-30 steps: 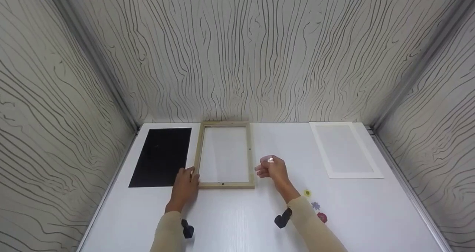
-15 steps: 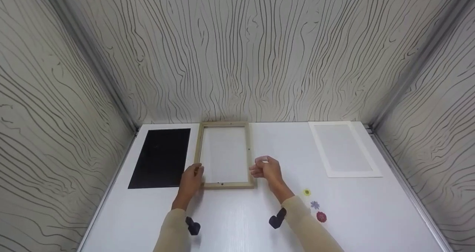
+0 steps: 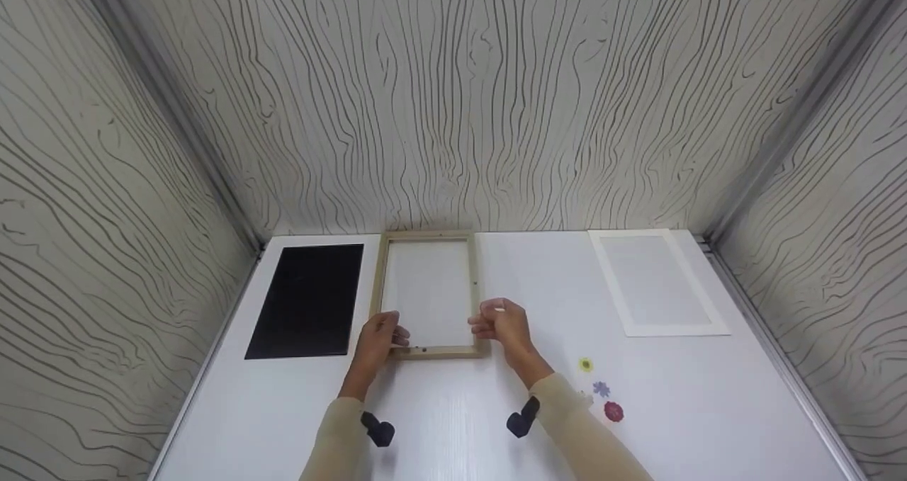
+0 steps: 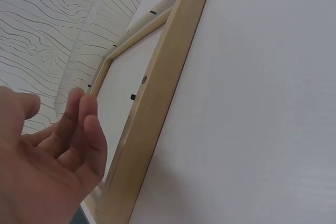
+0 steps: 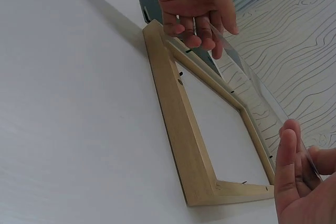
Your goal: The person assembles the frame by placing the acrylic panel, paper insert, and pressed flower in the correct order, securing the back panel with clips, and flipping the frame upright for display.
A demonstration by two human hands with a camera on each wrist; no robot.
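A wooden picture frame [image 3: 477,311] lies flat at the middle back of the table, small dark tabs along its inner edge. Between thumb and fingers, my right hand [image 3: 506,325] pinches one end of a clear thin sheet [image 5: 257,85], tilted above the frame's near right side. Over the near left corner is my left hand [image 3: 379,339], right at the sheet's other end. In the left wrist view, the left hand's thumb stands apart from its loosely bent fingers [image 4: 94,135]. The sheet barely shows in the head view.
A black panel [image 3: 308,300] lies left of the frame. A white mat with a wide border [image 3: 616,297] lies at the right. Yellow, purple and red flowers [image 3: 613,411] lie beside the right sleeve. Patterned walls [image 3: 453,98] enclose the table's back and sides.
My left hand has left the frame's left edge and come right, over the near left corner. My right hand has shifted slightly left, still pinching the clear sheet.
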